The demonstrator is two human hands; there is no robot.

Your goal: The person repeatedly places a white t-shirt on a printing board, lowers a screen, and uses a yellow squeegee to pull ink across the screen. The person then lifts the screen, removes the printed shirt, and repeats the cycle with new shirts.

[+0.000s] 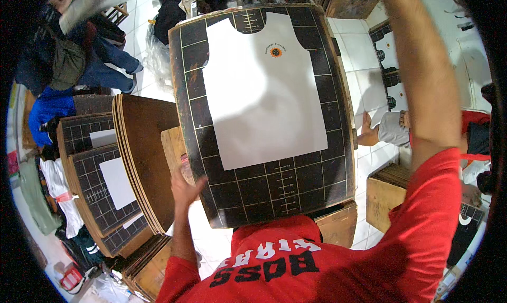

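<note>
A white garment panel (264,113), cut with a scooped neck and armholes, lies flat on a black gridded board (253,192) in front of me. A small orange, flower-like print (275,52) sits on its upper right chest. Shadow falls across the lower part of the panel. My left hand (186,188) is at the board's left edge near its lower corner, thumb apart from the fingers and nothing visible in it. Whether it touches the edge I cannot tell. My right arm (428,76) is raised, blurred, and runs out past the top edge, so that hand is hidden.
Upright brown boards (145,150) stand close on the left, beside more gridded boards (95,187) bearing white pieces. A person in jeans (108,65) is at the upper left, below a blurred pale bar (100,7). Another person's bare foot (368,131) rests to the right, near stacked boards (388,197).
</note>
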